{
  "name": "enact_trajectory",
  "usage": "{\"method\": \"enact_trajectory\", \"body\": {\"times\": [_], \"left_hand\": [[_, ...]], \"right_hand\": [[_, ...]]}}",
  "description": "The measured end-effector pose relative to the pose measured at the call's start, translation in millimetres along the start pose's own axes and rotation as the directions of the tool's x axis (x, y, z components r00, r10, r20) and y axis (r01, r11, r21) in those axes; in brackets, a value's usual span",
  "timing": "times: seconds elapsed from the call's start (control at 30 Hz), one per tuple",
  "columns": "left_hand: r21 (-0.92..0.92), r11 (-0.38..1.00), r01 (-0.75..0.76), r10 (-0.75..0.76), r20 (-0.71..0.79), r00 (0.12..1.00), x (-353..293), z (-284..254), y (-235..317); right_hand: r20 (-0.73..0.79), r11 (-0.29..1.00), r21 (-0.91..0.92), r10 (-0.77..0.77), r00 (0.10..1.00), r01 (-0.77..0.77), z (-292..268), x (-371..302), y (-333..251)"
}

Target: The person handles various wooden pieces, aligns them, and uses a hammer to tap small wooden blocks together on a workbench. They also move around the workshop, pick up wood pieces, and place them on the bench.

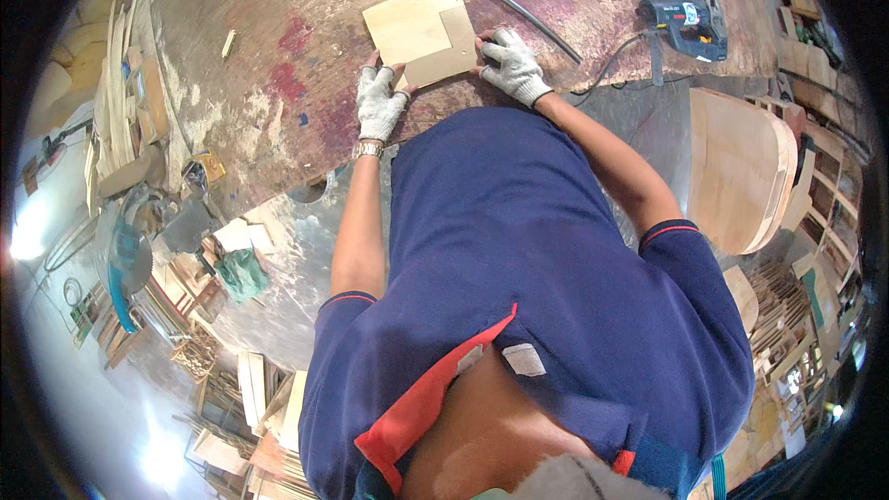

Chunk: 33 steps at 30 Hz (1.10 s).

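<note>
A flat, pale wooden board lies on the worn workbench, with a tan L-shaped area along its right and near sides. Whether this is one piece or two stacked pieces I cannot tell. My left hand, in a whitish knit glove with bare fingertips, grips the board's near left corner. On the right edge, my right hand, gloved the same way, closes its fingers on the board. Just beyond the right hand rests a hammer, its head close to the board's far right corner.
A corded jigsaw sits on the bench at the right. A small wood scrap lies at the left. Wood strips lean beyond the bench's left side, with a teal circular saw below. Curved wooden panels stand at right.
</note>
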<state>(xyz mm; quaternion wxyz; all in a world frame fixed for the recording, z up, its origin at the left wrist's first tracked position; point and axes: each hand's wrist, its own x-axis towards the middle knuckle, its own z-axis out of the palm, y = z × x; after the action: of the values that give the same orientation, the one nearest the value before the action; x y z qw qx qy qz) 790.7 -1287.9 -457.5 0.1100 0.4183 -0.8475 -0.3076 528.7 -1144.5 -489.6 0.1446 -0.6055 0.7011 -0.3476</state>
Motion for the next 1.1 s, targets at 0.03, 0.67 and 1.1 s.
{"method": "enact_trajectory", "body": {"times": [0.03, 0.67, 1.1], "left_hand": [[0.032, 1.0, 0.001, -0.001, 0.006, 1.0, -0.4, -0.8, 0.4], [0.056, 0.993, 0.105, -0.081, -0.325, 0.942, -34.4, 1.0, 9.2], [0.402, 0.888, -0.225, 0.182, 0.142, 0.973, -31.2, 48.6, 83.7]], "right_hand": [[0.007, 1.0, -0.005, -0.001, 1.0, 0.001, -0.5, 0.4, -0.5], [0.039, 0.995, -0.103, -0.016, 0.999, 0.02, 4.2, 2.1, 4.4], [0.023, 0.998, -0.052, -0.025, 0.999, 0.026, 4.1, 3.0, 5.0]]}}
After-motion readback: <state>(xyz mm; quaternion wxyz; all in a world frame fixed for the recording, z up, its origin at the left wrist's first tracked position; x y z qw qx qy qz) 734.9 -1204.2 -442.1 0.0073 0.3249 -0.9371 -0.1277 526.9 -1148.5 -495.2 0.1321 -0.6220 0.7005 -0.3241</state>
